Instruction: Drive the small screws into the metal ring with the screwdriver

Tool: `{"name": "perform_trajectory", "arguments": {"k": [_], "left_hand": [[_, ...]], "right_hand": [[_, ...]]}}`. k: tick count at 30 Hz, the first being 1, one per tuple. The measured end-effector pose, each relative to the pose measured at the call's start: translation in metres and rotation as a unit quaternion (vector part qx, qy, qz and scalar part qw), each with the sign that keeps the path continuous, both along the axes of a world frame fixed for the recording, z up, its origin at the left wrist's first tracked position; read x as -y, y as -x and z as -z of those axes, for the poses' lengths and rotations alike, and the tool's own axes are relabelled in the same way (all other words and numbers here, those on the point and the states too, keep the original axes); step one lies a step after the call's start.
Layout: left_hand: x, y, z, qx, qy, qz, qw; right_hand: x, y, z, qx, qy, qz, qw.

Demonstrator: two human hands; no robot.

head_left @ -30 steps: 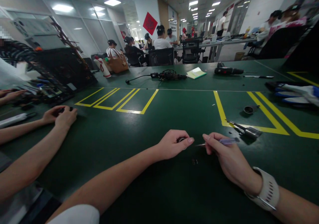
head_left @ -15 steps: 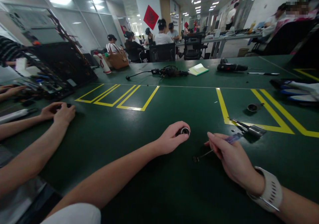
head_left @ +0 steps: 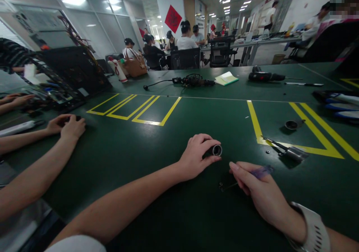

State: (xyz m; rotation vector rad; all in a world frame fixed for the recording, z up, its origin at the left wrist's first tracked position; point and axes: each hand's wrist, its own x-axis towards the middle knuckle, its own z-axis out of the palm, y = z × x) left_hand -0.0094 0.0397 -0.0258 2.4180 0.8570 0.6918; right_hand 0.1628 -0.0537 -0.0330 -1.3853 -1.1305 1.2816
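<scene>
While a hollow round metal part [head_left: 217, 150] is held just above the green table [head_left: 146, 147], its open end is turned toward the camera and the right side. It is pinched between the thumb and fingers of the left hand [head_left: 195, 156], the thumb being placed below and the fingers above. By the right hand [head_left: 259, 186], on whose wrist a pale watch [head_left: 315, 227] is worn, a slim tool [head_left: 261, 172] with a purplish see-through handle is pinched, its thin shaft pointed down toward some tiny metal pieces [head_left: 221, 186]; whether they are touched by the tip cannot be told. Beyond the right hand, a small nut [head_left: 267, 152] is seen near a metal cylinder with a rod [head_left: 297, 154], which is laid across the yellow tape [head_left: 254, 121]. Within the taped outline a metal cup [head_left: 291, 125] is tipped on its side. Farther back, a black corded tool [head_left: 196, 80], an open notepad [head_left: 226, 78], a black drill [head_left: 266, 76] and a pen [head_left: 304, 84] are spread out, with blue and white gloves [head_left: 342, 104] at the far right. At the left, a small dark object is held in a co-worker's hands [head_left: 70, 126], and people [head_left: 186, 39] are seated in the background.
</scene>
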Motion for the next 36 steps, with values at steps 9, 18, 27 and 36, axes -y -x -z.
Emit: {"name": "perform_trajectory", "arguments": {"k": [9,18,27,36], "left_hand": [[0.001,-0.009,0.017,0.220,0.277,0.003,0.935],[0.008,-0.013,0.008,0.307,0.406,-0.038,0.860],[0.008,-0.012,0.008,0.262,0.425,-0.028,0.866],[0.011,-0.012,0.009,0.267,0.429,-0.007,0.863]], "right_hand": [[0.002,0.003,-0.014,0.047,-0.019,-0.020,0.999],[0.001,0.001,0.003,0.000,-0.037,0.032,0.999],[-0.001,-0.002,0.004,-0.056,-0.048,0.080,0.994],[-0.006,0.000,-0.012,-0.103,-0.099,0.130,0.981]]}}
